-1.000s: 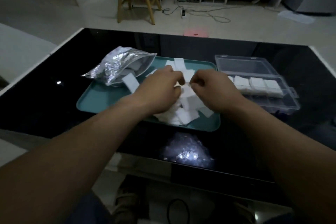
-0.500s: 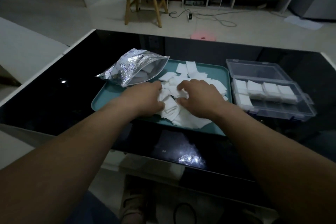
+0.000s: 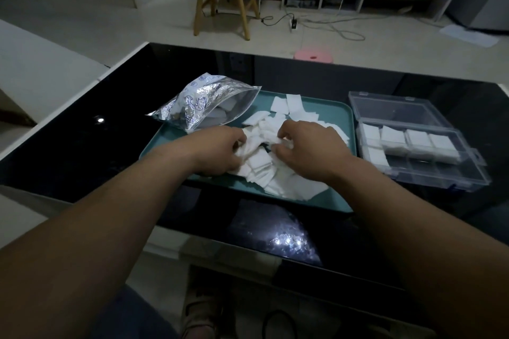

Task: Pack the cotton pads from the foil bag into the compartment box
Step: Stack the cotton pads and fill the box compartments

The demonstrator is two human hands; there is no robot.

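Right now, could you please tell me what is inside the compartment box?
In the compartment box, white cotton pads fill four far cells and the near-left one; other near cells look empty. Anything beneath the stacks is hidden.

Head-worn wide-angle view, looking forward and down, close over black table (image 3: pixel 82 151), room beyond

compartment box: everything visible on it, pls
The compartment box is clear plastic, rectangular, its lid open and laid back behind it. It sits on the black table, close right of the teal tray. Four far compartments hold white cotton pads, plus the near-left one; the rest look empty. Left hand and right hand are off it.
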